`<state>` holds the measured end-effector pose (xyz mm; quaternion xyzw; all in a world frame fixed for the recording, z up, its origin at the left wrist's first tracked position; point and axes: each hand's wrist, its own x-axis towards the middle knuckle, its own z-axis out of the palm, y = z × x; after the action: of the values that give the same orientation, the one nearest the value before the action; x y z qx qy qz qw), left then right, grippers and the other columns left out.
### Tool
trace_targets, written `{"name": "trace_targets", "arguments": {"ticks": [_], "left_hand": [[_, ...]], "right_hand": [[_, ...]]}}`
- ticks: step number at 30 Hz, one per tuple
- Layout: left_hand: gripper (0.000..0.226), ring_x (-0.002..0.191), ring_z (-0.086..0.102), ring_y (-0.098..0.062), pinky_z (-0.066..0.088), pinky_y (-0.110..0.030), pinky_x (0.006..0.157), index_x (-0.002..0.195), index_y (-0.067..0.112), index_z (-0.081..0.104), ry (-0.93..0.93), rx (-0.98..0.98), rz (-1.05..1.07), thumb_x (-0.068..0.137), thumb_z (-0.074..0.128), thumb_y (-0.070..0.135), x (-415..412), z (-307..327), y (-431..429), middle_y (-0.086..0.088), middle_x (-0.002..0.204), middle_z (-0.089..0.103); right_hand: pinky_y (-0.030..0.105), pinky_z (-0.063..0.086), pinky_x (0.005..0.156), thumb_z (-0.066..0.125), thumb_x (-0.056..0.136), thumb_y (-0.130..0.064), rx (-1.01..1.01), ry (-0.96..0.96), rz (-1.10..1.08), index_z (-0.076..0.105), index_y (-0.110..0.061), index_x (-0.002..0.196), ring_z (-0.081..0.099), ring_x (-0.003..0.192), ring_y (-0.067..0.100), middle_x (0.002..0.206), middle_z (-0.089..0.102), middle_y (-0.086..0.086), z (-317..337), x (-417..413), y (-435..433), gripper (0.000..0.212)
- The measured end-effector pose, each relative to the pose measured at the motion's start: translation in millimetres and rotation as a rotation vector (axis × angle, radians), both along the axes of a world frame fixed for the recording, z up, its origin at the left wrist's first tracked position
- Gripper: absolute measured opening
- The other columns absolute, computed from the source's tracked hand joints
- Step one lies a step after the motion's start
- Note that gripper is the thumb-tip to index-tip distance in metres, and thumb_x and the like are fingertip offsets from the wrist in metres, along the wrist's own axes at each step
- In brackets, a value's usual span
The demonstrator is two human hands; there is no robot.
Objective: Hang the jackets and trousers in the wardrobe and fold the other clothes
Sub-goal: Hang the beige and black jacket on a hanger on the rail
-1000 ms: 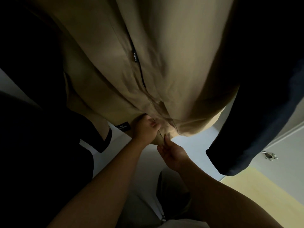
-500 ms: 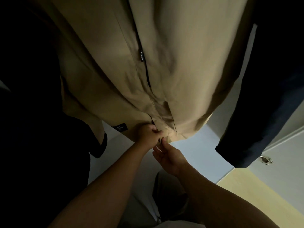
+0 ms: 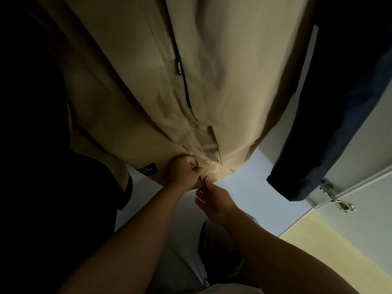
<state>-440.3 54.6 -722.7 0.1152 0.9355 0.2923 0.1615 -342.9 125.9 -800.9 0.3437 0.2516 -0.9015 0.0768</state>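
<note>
Since the tan jacket (image 3: 222, 71) is already hanging in the wardrobe (hanger and rail are out of shot, somewhere past 12 o'clock) and fills the frame from about 10 to 1 o'clock, the only action is fiddling at its bottom hem, near dead centre. The left hand (image 3: 184, 174) has its fingers curled tight round a bunch of hem right beside the front opening. The right hand (image 3: 213, 200), touching it from the 5 o'clock side, looks to be pinching the other front edge between thumb and forefinger with the rest of its fingers loose. It's dim down there, so I can't tell if a zip end is in that pinch. My read is they're lining up or straightening the front, since the zip pull tab (image 3: 178, 67) hangs well above both hands. The main risk is that both hands are pulling down on one spot, so a hard tug could slide a shoulder off the hanger or drop the whole thing. If they run the zip with the hem bunched like that, the loose flap could get chewed into the teeth. It's also crowded, with a black garment (image 3: 63, 177) at 9 o'clock and a navy sleeve (image 3: 318, 145) at 3 o'clock, so a swinging jacket could drag or snag on either neighbour.
</note>
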Motion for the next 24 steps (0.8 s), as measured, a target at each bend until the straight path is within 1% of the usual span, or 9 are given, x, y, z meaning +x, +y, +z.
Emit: {"name": "trace_targets", "arguments": {"ticks": [2,4,7,11,15,18,20,21,24], "left_hand": [[0.021,0.064,0.055,-0.003,0.034,-0.016,0.05,0.081,0.021,0.059,0.001,0.001,0.018,0.084,0.08,0.024,2,-1,-1,0.015,0.068,0.057],[0.022,0.064,0.056,-0.004,0.034,-0.015,0.05,0.08,0.021,0.06,-0.005,0.01,0.034,0.083,0.081,0.023,3,-3,-2,0.015,0.068,0.057],[0.021,0.064,0.055,-0.001,0.035,-0.013,0.051,0.083,0.02,0.062,-0.006,0.027,0.049,0.082,0.082,0.023,4,-6,-5,0.013,0.07,0.058],[0.021,0.064,0.054,-0.001,0.035,-0.016,0.051,0.082,0.022,0.061,-0.001,0.021,0.068,0.082,0.082,0.025,6,-7,-9,0.015,0.07,0.057],[0.02,0.065,0.056,-0.004,0.036,-0.016,0.052,0.082,0.02,0.062,0.005,0.022,0.061,0.083,0.081,0.026,6,-7,-10,0.013,0.069,0.058],[0.019,0.066,0.059,-0.007,0.037,-0.02,0.052,0.08,0.02,0.064,0.008,0.012,0.07,0.083,0.079,0.03,6,-5,-12,0.01,0.07,0.061],[0.018,0.069,0.063,-0.011,0.038,-0.022,0.052,0.08,0.018,0.065,0.016,-0.004,0.061,0.085,0.076,0.032,6,-3,-13,0.007,0.072,0.064],[0.018,0.074,0.064,-0.014,0.041,-0.024,0.056,0.082,0.016,0.066,0.011,0.007,0.068,0.086,0.075,0.031,6,-2,-14,0.005,0.076,0.066],[0.014,0.083,0.064,-0.017,0.048,-0.029,0.069,0.093,0.015,0.067,0.009,0.054,0.104,0.09,0.073,0.027,4,11,-17,0.001,0.087,0.067]], "right_hand": [[0.034,0.05,0.083,0.062,0.099,-0.036,0.024,-0.004,-0.005,0.062,-0.012,0.127,0.06,0.114,0.024,0.12,0.068,0.009,3,0,-1,0.037],[0.033,0.049,0.082,0.06,0.1,-0.032,0.04,0.005,-0.011,0.064,-0.008,0.123,0.062,0.099,0.021,0.107,0.068,0.009,6,0,-1,0.033],[0.031,0.051,0.073,0.058,0.102,-0.025,0.083,-0.019,-0.044,0.067,-0.003,0.11,0.06,0.074,0.016,0.084,0.064,0.008,9,-3,-3,0.025],[0.029,0.048,0.061,0.057,0.102,-0.022,0.191,-0.072,-0.05,0.065,0.002,0.105,0.053,0.059,0.014,0.071,0.057,0.005,7,-9,-7,0.025],[0.03,0.047,0.061,0.059,0.102,-0.024,0.262,-0.108,-0.034,0.065,0.0,0.097,0.051,0.058,0.014,0.068,0.054,0.005,5,-12,-10,0.025],[0.03,0.054,0.063,0.064,0.099,-0.027,0.348,-0.136,0.002,0.068,-0.001,0.091,0.059,0.059,0.015,0.069,0.062,0.005,8,-12,-8,0.028],[0.031,0.059,0.064,0.062,0.099,-0.034,0.471,-0.201,0.134,0.07,-0.002,0.094,0.066,0.064,0.018,0.078,0.071,0.008,12,-12,-4,0.033],[0.031,0.057,0.059,0.055,0.102,-0.038,0.532,-0.253,0.251,0.069,-0.003,0.096,0.065,0.063,0.018,0.081,0.073,0.008,18,-13,-2,0.038],[0.022,0.044,0.048,0.022,0.104,-0.058,0.783,-0.39,0.619,0.064,-0.006,0.104,0.06,0.056,0.018,0.081,0.073,0.009,42,-13,-2,0.067]]}}
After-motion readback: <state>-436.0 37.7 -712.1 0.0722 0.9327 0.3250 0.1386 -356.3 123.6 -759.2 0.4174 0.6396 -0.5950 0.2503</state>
